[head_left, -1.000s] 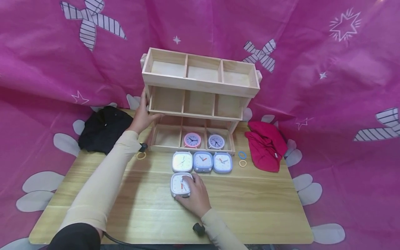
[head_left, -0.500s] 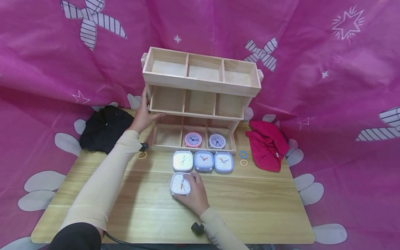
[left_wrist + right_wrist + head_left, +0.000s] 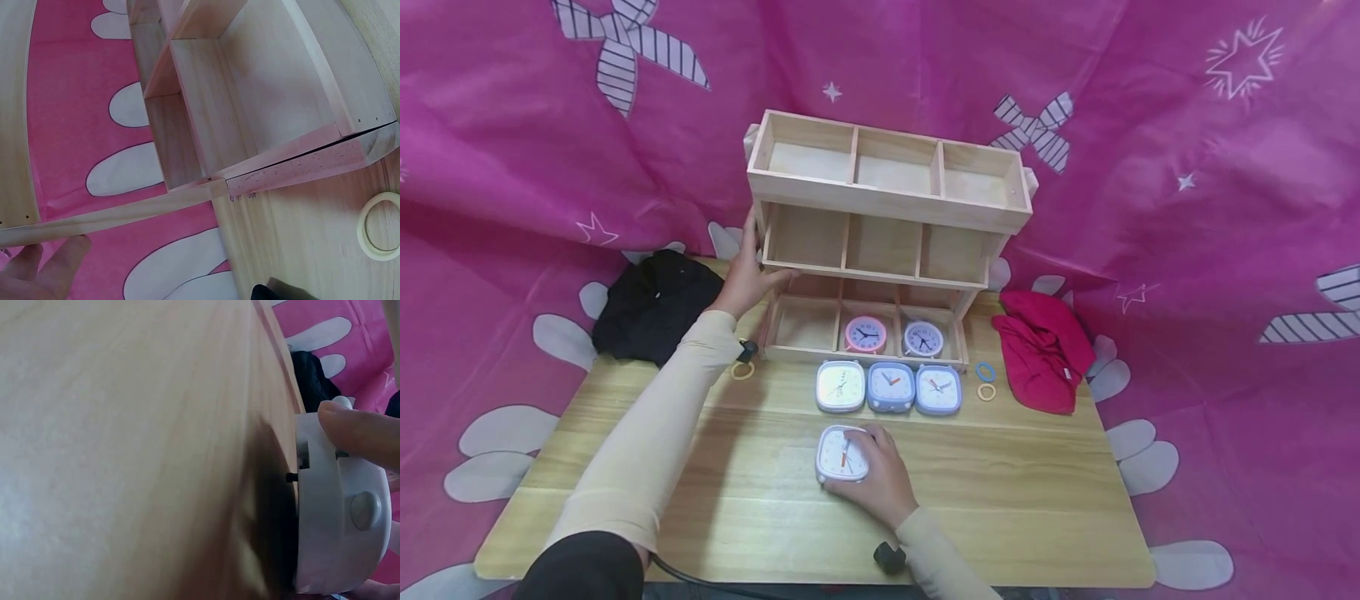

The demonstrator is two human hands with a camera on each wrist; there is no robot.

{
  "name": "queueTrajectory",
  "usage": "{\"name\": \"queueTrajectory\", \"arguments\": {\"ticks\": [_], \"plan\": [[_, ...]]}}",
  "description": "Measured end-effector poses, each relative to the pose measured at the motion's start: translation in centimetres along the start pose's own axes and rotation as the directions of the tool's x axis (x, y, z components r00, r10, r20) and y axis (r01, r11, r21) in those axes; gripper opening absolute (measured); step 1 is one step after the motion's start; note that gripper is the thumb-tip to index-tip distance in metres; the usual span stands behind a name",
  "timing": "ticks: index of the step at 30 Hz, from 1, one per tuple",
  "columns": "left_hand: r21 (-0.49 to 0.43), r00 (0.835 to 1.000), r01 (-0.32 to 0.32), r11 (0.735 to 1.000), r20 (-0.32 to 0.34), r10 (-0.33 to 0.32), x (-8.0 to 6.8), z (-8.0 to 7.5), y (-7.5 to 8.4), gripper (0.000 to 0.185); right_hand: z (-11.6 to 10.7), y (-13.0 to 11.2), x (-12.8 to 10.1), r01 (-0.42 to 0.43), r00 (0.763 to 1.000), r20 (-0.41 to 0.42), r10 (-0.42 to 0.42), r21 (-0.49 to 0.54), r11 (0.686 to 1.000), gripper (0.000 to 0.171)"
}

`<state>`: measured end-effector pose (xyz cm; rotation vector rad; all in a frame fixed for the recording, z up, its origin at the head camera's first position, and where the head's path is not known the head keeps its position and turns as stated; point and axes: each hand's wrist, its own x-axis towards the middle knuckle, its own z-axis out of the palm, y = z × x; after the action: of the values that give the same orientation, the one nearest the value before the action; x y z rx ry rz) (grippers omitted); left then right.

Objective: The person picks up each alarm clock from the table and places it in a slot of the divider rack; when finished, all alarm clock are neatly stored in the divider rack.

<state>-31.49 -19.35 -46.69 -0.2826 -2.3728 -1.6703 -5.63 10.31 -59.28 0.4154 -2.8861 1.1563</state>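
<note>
My right hand grips a white square alarm clock by its side, face up over the table's middle. In the right wrist view, the clock has its back close over the wood, a shadow beneath it, with a finger along its edge. At the back, my left hand holds the left side of a three-tier wooden rack; in the left wrist view its fingertips meet a wooden strut. A pink round clock and a pale lilac round clock stand in the bottom tier.
A white clock, a blue clock and a pale blue clock line up before the rack. Small rings, blue and yellow, lie rightward. Black cloth and red cloth flank the rack.
The white clock in my right hand has moved slightly right and toward the table's front edge, away from the row of clocks. My left hand stays on the rack.
</note>
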Motion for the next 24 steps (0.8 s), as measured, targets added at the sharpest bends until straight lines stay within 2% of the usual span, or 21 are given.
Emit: {"name": "queueTrajectory", "arguments": {"ticks": [4, 8, 13, 16, 24], "plan": [[0.010, 1.000, -0.004, 1.000, 0.004, 0.004, 0.0, 0.0, 0.1, 0.134, -0.6, -0.1, -0.1, -0.001, 1.000, 0.027, 0.002, -0.025, 1.000, 0.078], [0.024, 1.000, -0.010, 1.000, 0.011, 0.010, 0.0, -0.1, 0.0, 0.134, -1.5, -0.8, 0.2, -0.005, 0.997, 0.079, 0.006, -0.008, 1.000, 0.075], [0.001, 1.000, -0.012, 1.000, 0.017, 0.012, 0.2, -0.2, -0.1, 0.134, -3.0, -2.2, 1.8, -0.029, 0.991, 0.132, 0.024, 0.037, 0.999, 0.064], [-0.008, 1.000, -0.011, 1.000, 0.017, 0.012, 0.3, -0.2, -0.1, 0.135, -3.9, -2.9, 3.3, -0.037, 0.992, 0.120, 0.030, 0.058, 0.998, 0.063], [0.008, 1.000, 0.000, 1.000, 0.003, 0.000, 0.0, -0.1, -0.1, 0.134, -4.8, -4.2, 8.2, 0.008, 0.999, -0.035, -0.005, 0.080, 0.997, 0.063]]}}
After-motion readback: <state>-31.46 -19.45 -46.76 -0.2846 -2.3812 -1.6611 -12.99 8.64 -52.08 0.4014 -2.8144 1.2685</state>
